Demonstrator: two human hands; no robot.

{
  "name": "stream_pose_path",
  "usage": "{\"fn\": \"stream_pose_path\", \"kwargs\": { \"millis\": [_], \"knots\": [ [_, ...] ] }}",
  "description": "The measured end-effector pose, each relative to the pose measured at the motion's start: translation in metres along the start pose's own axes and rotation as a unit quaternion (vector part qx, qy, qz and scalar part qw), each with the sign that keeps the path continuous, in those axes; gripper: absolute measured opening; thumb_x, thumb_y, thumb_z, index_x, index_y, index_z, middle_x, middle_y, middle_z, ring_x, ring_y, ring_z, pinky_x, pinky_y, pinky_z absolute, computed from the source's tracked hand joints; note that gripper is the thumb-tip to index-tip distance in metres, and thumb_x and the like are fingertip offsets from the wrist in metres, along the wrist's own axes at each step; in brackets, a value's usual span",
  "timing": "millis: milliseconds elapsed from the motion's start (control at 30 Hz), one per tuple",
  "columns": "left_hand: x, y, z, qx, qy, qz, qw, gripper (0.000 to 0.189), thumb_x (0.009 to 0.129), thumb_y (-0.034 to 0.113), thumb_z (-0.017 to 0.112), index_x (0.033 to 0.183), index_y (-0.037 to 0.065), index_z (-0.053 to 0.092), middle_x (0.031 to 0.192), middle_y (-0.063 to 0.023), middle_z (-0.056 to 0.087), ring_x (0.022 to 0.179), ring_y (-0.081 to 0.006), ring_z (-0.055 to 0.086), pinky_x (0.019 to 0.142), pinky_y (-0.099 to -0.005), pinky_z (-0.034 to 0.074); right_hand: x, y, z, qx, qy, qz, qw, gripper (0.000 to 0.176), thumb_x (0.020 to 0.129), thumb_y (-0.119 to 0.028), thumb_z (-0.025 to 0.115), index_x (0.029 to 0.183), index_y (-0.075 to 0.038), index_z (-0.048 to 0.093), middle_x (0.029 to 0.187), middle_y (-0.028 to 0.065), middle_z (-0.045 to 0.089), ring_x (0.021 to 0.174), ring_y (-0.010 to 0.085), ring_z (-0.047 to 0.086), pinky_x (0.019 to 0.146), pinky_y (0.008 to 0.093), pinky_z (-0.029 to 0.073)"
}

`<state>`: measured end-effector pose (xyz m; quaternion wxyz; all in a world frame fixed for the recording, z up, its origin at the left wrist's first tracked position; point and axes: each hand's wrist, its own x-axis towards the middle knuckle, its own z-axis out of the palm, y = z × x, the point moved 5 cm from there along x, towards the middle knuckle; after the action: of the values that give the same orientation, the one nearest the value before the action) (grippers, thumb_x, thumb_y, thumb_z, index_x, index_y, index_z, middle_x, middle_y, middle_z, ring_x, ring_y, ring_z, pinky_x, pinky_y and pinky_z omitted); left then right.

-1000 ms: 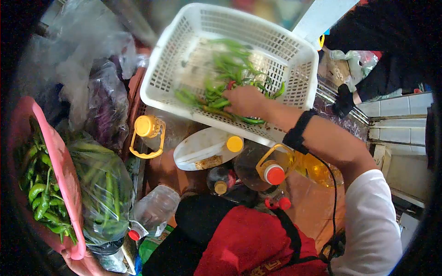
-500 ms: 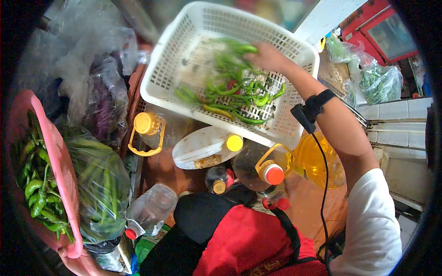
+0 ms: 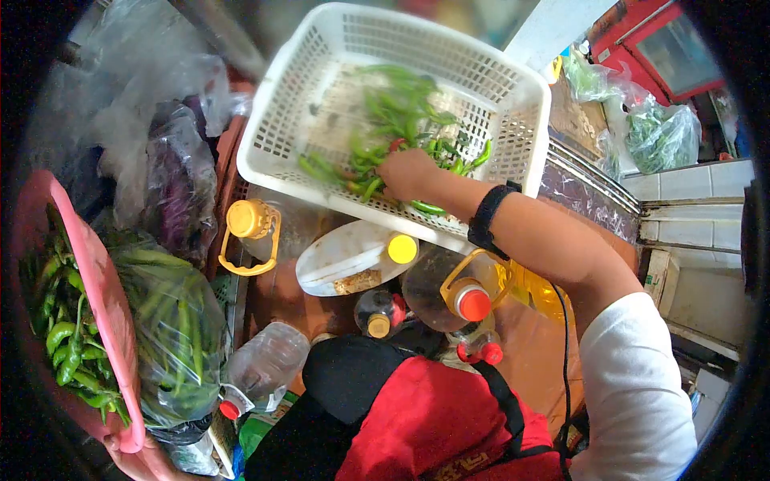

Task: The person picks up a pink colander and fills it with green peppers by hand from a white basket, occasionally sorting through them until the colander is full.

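The right hand (image 3: 405,172) is closing its grip on green peppers (image 3: 401,112) in one white basket (image 3: 281,120) (far side), the left hand (image 3: 136,463) clasping one pink basin (image 3: 100,280).

A white jug (image 3: 345,256) with a yellow cap lies at mid-frame, a red-capped oil bottle (image 3: 473,303) to its right and a yellow-capped bottle (image 3: 249,220) to its left. Lower left sits a clear bag of long green vegetables (image 3: 172,329). Upper right, a bag of leafy greens (image 3: 662,136) hangs below a red cabinet (image 3: 666,48).
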<state>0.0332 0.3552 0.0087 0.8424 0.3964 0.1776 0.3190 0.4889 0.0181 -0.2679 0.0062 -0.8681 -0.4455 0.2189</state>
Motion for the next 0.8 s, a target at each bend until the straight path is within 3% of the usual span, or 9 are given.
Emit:
{"fn": "stream_pose_path", "kwargs": {
  "millis": [167,233,367,467,500,533,600,633,800],
  "knots": [
    [-0.003,0.006,-0.008,0.049,0.007,0.032,0.998,0.048,0.079,0.000,0.043,0.124,-0.006,0.026,0.126,-0.0233,0.033,0.112,-0.0303,0.040,0.091,-0.0438,0.041,-0.001,0.017,-0.035,0.029,0.026,-0.011,0.999,0.026,0.069,-0.029,0.059,0.079,-0.005,0.062,0.070,0.0137,0.060,0.068,0.0270,0.061,0.058,0.0368,0.047],
    [-0.004,0.004,-0.004,0.079,-0.002,0.037,0.996,0.049,0.079,-0.001,0.042,0.125,-0.006,0.026,0.127,-0.0236,0.032,0.114,-0.0314,0.038,0.092,-0.0446,0.040,-0.007,0.030,-0.040,0.342,-0.126,0.046,0.930,0.029,0.071,-0.031,0.058,0.074,-0.002,0.060,0.065,0.0081,0.058,0.061,0.0199,0.058,0.053,0.0313,0.044],
    [-0.002,-0.012,0.020,0.035,0.051,0.003,0.998,0.050,0.078,-0.002,0.042,0.125,-0.006,0.025,0.127,-0.0238,0.033,0.114,-0.0326,0.038,0.092,-0.0454,0.040,-0.033,0.028,-0.061,0.483,-0.187,0.053,0.854,0.022,0.076,-0.023,0.052,0.073,-0.001,0.055,0.060,0.0030,0.051,0.055,0.0115,0.051,0.049,0.0284,0.042],
    [-0.001,-0.004,0.008,0.056,0.040,0.002,0.998,0.051,0.078,-0.003,0.042,0.126,-0.006,0.024,0.127,-0.0244,0.033,0.114,-0.0340,0.038,0.092,-0.0460,0.039,-0.032,0.037,-0.033,0.450,-0.190,0.033,0.872,0.021,0.075,-0.020,0.051,0.075,0.000,0.055,0.059,0.0023,0.051,0.054,0.0126,0.051,0.050,0.0280,0.043],
    [0.001,0.001,0.000,0.047,0.003,0.004,0.999,0.051,0.078,-0.002,0.042,0.125,-0.007,0.025,0.127,-0.0244,0.033,0.113,-0.0339,0.038,0.092,-0.0459,0.039,-0.039,0.031,-0.026,0.523,-0.193,0.052,0.829,0.026,0.073,-0.021,0.051,0.081,0.003,0.055,0.060,0.0053,0.055,0.053,0.0156,0.053,0.052,0.0297,0.046],
    [0.000,0.006,-0.009,0.037,-0.033,0.006,0.999,0.050,0.078,-0.002,0.042,0.125,-0.007,0.025,0.127,-0.0244,0.033,0.113,-0.0338,0.039,0.092,-0.0458,0.039,-0.040,0.029,-0.024,0.523,-0.194,0.054,0.828,0.026,0.073,-0.021,0.051,0.081,0.003,0.055,0.060,0.0053,0.055,0.053,0.0156,0.053,0.052,0.0297,0.046],
    [0.000,0.005,-0.007,0.045,-0.016,0.012,0.999,0.049,0.078,-0.002,0.042,0.124,-0.007,0.026,0.126,-0.0235,0.034,0.112,-0.0323,0.040,0.092,-0.0455,0.040,-0.045,0.031,-0.008,0.205,-0.307,0.059,0.928,0.048,0.070,-0.021,0.052,0.111,0.005,0.046,0.085,0.0168,0.059,0.074,0.0236,0.058,0.065,0.0339,0.047],
    [0.000,0.005,-0.007,0.055,0.002,0.022,0.998,0.047,0.078,-0.002,0.042,0.123,-0.007,0.027,0.126,-0.0225,0.035,0.111,-0.0308,0.041,0.091,-0.0452,0.040,-0.035,0.041,0.026,0.105,-0.257,0.012,0.961,0.054,0.069,-0.024,0.056,0.114,0.004,0.044,0.089,0.0206,0.059,0.083,0.0293,0.058,0.071,0.0380,0.047],
    [0.001,0.003,-0.001,0.058,0.020,0.022,0.998,0.047,0.078,-0.002,0.042,0.123,-0.006,0.028,0.124,-0.0216,0.037,0.110,-0.0297,0.042,0.091,-0.0450,0.040,-0.059,0.026,0.028,0.031,-0.180,0.048,0.982,0.053,0.070,-0.031,0.061,0.113,-0.002,0.048,0.092,0.0171,0.060,0.090,0.0307,0.056,0.075,0.0388,0.046]
  ]
}}
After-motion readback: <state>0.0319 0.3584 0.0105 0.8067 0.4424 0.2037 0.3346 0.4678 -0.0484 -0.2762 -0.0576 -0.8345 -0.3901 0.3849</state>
